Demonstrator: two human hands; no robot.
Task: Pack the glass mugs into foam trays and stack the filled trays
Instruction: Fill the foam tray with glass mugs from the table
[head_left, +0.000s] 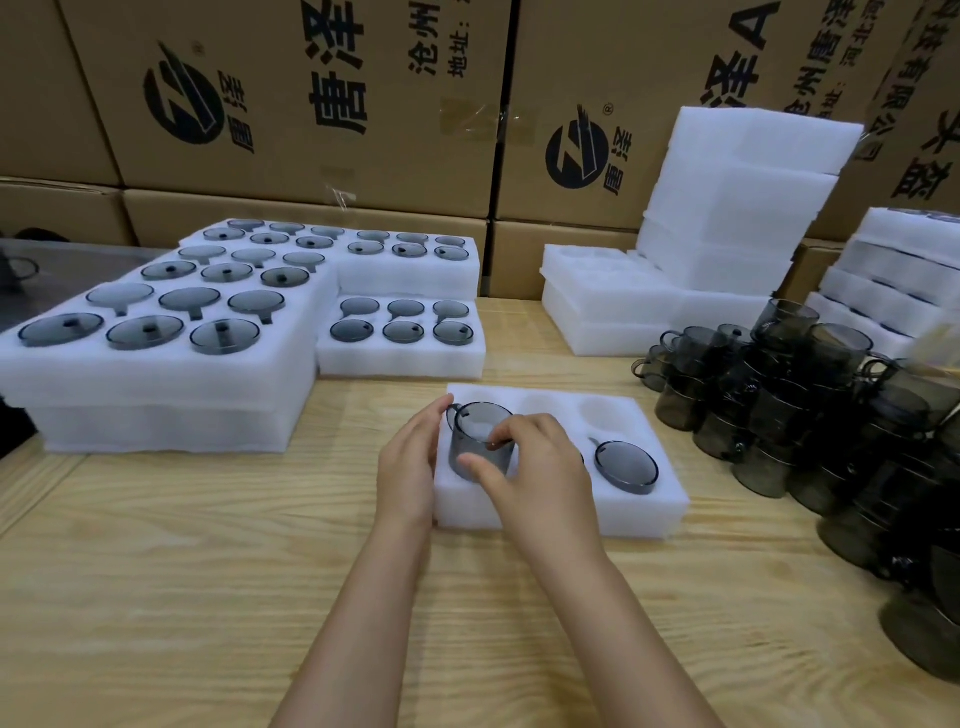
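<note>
A white foam tray (639, 506) lies on the wooden table in front of me. A smoky glass mug (475, 434) stands partly sunk in its near-left pocket, handle pointing far left. My right hand (535, 473) pinches the mug's rim and side with thumb and fingers. My left hand (410, 462) rests with straight fingers against the mug's left side and the tray edge. Another mug (626, 465) sits seated in the near-right pocket. The two far pockets on the right hold nothing.
Filled foam trays (156, 332) are stacked at the left, with more behind (410, 254) and one (402, 327) in the middle. Empty foam trays (727, 218) pile up at the back right. Several stacked loose mugs (810, 410) crowd the right side. Cardboard boxes (322, 104) wall off the back.
</note>
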